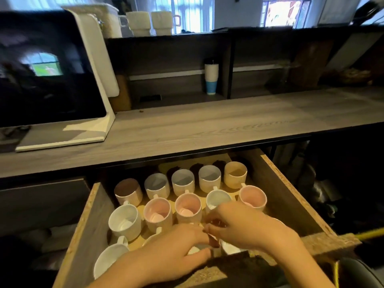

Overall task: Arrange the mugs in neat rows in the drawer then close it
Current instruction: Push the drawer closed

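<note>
The wooden drawer (291, 194) is pulled open below the counter, with mugs standing upright in rows. The back row runs from a brown-lined mug (127, 189) to a tan mug (235, 173). The middle row runs from a white mug (124, 221) past two pink mugs (188, 206) to another pink mug (252, 196). In the front row a white mug (110, 260) stands at the left. My left hand (172, 246) grips the rim of a white mug (195, 249). My right hand (245, 225) curls over the neighbouring white mug (229, 247), mostly hiding it.
The grey wood counter (207, 125) overhangs the drawer's back. A screen on a white stand (52, 80) sits at its left. A white and blue tumbler (211, 79) stands in the shelf behind, and two pale mugs (149, 22) sit on top. A yellow strap (369, 232) lies at the right.
</note>
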